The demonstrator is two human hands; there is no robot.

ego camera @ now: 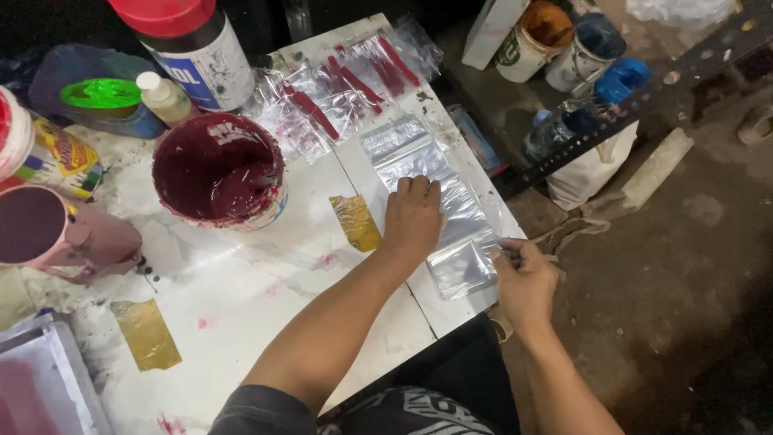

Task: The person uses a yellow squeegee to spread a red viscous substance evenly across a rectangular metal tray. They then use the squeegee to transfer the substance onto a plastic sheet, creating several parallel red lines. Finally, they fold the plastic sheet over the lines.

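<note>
Head view of a paint-stained white worktable [241, 306]. The left hand [412, 219] lies palm down, fingers extended and close together, flat on a clear plastic bag [439, 201] that rests near the table's right edge. The right hand [525, 278] pinches the bag's near corner between thumb and fingertips, the other fingers curled. Beyond the bag lies a row of similar clear bags with red strips [346, 84]. Just left of the left hand a strip of yellowish tape [356, 221] is stuck to the table; a second piece [147, 332] lies nearer the viewer. An open tub of dark red paint [217, 169] stands well left of the bag, with a small capped bottle [165, 98], a red-lidded jar [189, 44] and a pink mug [56, 234] around it. Paint cans [564, 44] stand on the floor beyond the table.
</note>
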